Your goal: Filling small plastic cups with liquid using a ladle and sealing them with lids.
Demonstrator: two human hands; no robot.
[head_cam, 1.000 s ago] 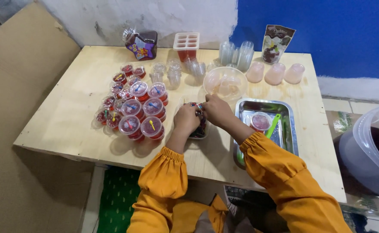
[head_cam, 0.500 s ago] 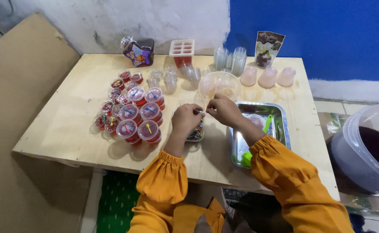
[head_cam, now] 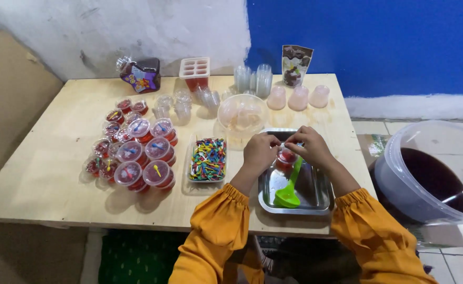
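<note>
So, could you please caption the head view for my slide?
Both hands hold a small red cup over a steel tray with a green spoon.

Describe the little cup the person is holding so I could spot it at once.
Start at the wooden table and find the steel tray near its front right edge, with a green spoon in it. Above the tray, the left hand and right hand pinch one small red-filled cup. Unlike the lidded cups grouped at left, it is alone.
</note>
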